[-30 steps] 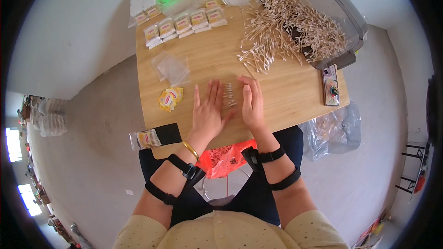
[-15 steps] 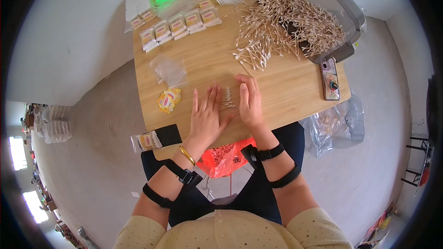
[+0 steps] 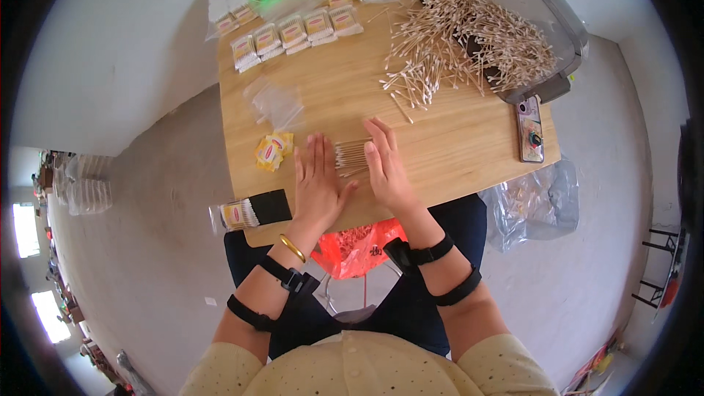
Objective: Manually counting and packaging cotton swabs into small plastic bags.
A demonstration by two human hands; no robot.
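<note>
A row of cotton swabs lies side by side on the wooden table, between my two hands. My left hand rests flat on the table at the row's left end, fingers stretched out and thumb apart. At the right end, my right hand stands on edge with its fingers extended, covering the swab tips there. Left of my left hand are several yellow-and-white printed cards. Beyond them lie clear plastic bags. A filled swab pack sits beside a black pad at the table's near left corner.
Loose cotton swabs spill from a grey translucent bin at the far right. Several filled packs stand in a row at the far left. A phone lies near the right edge. A red bag hangs below the front edge.
My left hand has shifted left, uncovering the swabs' left ends. My right hand has moved slightly left, over their right ends. The camera view has shifted a little.
</note>
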